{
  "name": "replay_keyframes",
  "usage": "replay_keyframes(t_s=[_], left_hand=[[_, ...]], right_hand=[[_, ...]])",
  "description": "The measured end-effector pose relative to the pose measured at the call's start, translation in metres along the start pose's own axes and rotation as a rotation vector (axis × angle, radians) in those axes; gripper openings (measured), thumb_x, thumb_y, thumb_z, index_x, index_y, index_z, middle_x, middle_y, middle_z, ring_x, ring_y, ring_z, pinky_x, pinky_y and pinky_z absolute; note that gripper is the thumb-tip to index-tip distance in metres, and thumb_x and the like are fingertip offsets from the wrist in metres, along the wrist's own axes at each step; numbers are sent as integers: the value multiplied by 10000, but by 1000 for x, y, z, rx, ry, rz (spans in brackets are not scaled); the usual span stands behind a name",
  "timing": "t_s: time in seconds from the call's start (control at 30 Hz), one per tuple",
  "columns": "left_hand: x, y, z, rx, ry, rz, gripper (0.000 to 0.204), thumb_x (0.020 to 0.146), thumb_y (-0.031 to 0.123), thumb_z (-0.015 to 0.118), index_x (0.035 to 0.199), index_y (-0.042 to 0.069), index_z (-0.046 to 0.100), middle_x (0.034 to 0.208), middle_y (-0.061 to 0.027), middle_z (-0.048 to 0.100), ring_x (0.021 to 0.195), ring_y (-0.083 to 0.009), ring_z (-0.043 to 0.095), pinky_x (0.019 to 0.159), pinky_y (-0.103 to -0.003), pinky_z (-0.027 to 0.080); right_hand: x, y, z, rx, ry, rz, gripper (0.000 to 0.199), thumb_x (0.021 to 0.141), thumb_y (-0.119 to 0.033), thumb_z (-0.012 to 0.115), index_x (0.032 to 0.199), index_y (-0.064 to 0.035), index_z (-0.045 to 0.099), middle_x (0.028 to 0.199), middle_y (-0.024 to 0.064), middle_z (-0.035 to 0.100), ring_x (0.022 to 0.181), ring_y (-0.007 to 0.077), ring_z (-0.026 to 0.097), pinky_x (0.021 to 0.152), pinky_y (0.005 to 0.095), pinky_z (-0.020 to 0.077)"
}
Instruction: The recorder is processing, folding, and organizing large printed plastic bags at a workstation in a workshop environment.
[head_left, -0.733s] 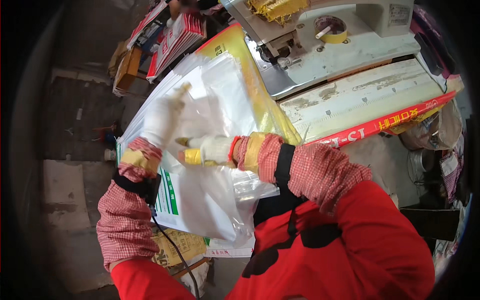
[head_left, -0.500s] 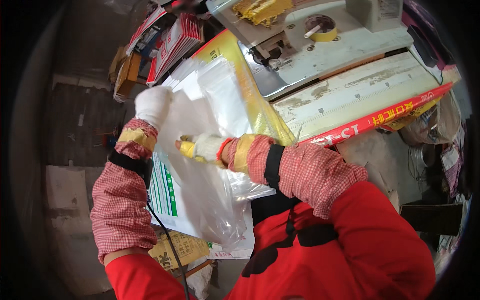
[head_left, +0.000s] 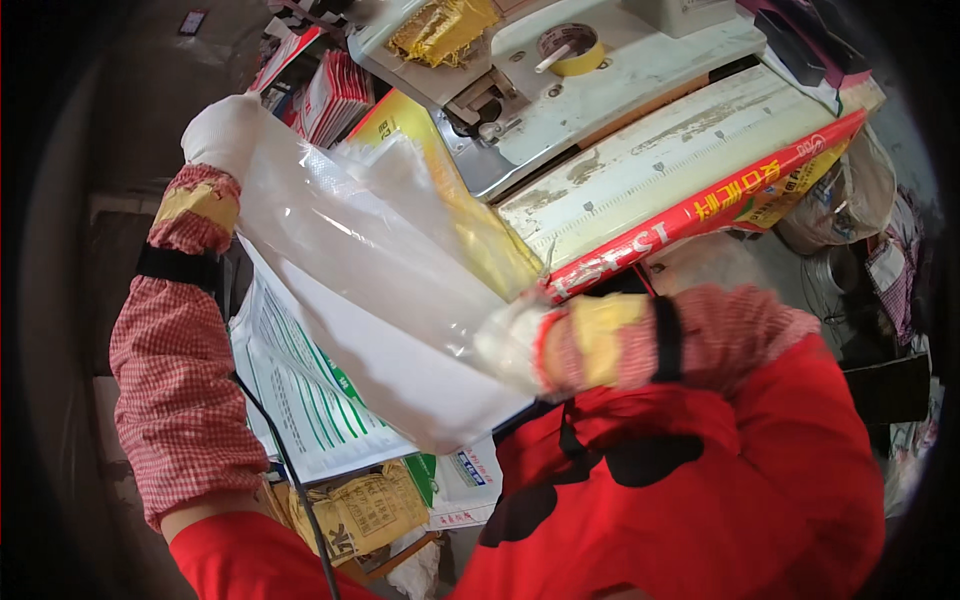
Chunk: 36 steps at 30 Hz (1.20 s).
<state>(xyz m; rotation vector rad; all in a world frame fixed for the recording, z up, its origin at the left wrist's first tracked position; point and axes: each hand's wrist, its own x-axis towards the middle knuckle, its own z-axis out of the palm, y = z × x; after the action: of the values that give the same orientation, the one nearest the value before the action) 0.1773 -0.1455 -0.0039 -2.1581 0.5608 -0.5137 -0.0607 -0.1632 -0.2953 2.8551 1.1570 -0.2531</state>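
A clear, crinkled plastic bag (head_left: 370, 270) is being held stretched between two white-gloved hands, above the person's lap and in front of the work table. Its long axis is running on a slant, from the upper left down to the lower right. The upper end is being gripped by the left hand (head_left: 222, 130), whose fingers are closed tightly on the film. The lower end is being pinched by the right hand (head_left: 515, 345), which is likewise clamped on the plastic. Whether anything is lying inside the bag cannot be told; only light is being seen through it.

Behind and below the bag, a white printed sack with green lines (head_left: 300, 400) is being partly covered by it. A yellow bag (head_left: 480, 230) is lying just beside it, toward the table. A long red printed pack (head_left: 700, 215) is resting along the edge of a worn white table with a ruler scale (head_left: 640, 160). A pale grey machine (head_left: 560, 75) is standing further back, with a roll of yellow tape (head_left: 570, 45) on top. Red and white packets (head_left: 335, 95) are stacked at the upper left.
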Motion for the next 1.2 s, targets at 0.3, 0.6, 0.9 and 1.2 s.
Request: replay_keyframes(t_s=[0.3, 0.6, 0.9, 1.2], left_hand=[[-15, 20, -7, -2, -20, 52, 271, 885, 196, 386, 1026, 90, 592, 989, -132, 625, 924, -316, 600, 772, -424, 482], [-20, 36, -4, 27, -22, 103, 286, 907, 250, 385, 989, 97, 613, 960, -131, 636, 896, -307, 612, 765, -417, 485], [-15, 29, 4, -375, -58, 48, 283, 902, 243, 389, 1025, 87, 590, 947, -161, 629, 894, -336, 603, 763, -406, 481], [18, 139, 73, -244, 179, 35, 153, 767, 208, 555, 885, 114, 578, 846, -93, 638, 745, -256, 650, 584, -399, 527]], right_hand=[[-133, 102, -79, 672, 595, 667, 490, 759, -320, 607, 1166, -63, 510, 924, 166, 631, 867, 346, 607, 731, 408, 479], [-100, 80, -90, 1937, 455, 472, 422, 827, -185, 527, 1218, -59, 435, 780, 115, 601, 661, 247, 615, 459, 311, 464], [-55, 78, -68, 1197, 259, 407, 327, 748, -356, 587, 837, -44, 636, 855, 158, 611, 768, 328, 600, 704, 382, 469], [-8, 57, -39, 694, 523, 302, 260, 805, -302, 517, 958, -118, 617, 898, 175, 622, 797, 356, 600, 682, 429, 474]])
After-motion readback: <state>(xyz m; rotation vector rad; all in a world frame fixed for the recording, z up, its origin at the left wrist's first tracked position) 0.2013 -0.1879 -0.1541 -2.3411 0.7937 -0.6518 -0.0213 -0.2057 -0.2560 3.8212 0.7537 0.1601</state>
